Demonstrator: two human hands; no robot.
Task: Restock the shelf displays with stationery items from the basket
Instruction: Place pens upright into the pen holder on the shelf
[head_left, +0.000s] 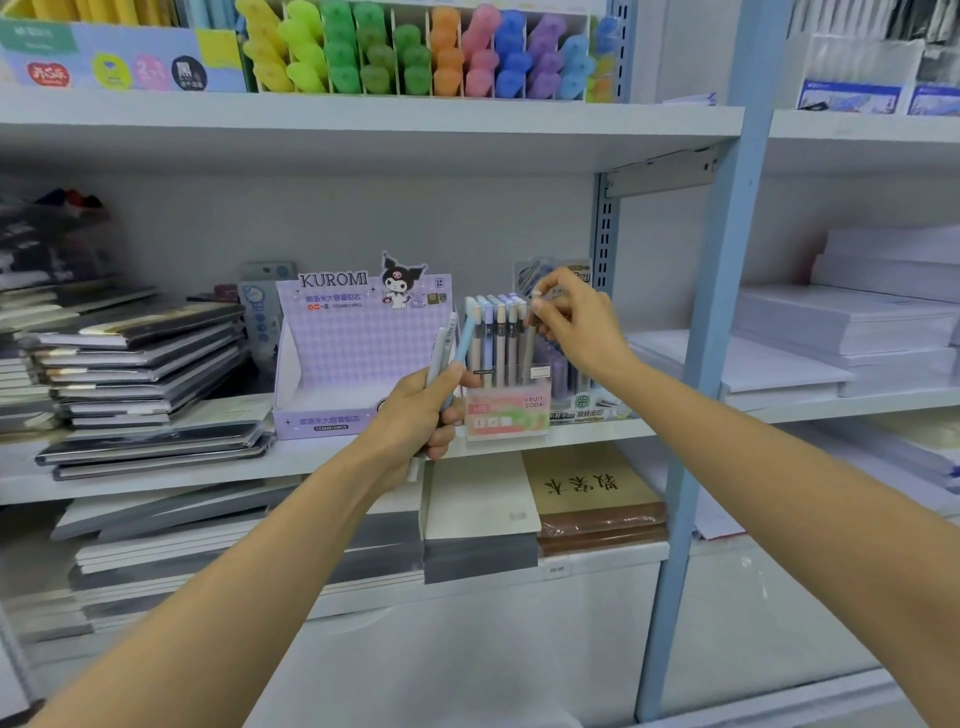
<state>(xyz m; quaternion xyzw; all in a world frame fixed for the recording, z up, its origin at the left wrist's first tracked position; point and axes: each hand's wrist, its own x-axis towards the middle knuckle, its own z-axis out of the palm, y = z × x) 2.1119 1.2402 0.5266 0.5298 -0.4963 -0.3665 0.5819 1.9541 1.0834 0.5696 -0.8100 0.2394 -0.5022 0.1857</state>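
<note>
- Holding about three pens (451, 347) upright, the left hand (415, 418) has its fingers curled round them, just before the shelf (311, 453).
- The right hand (577, 325) pinches the top of one pen (528, 349) at the right end of the clear display box (508, 415).
- About seven more stand in its front row; those behind are hidden.

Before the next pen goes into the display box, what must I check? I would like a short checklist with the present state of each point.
1. Right hand pinches the top of a pen at the display box: ok.
2. This pen sits fully down in its slot: cannot tell.
3. Left hand grips the spare pens: ok.
4. Display box stands upright on the shelf: ok.
5. A free slot in the box for the next pen: cannot tell.
</note>
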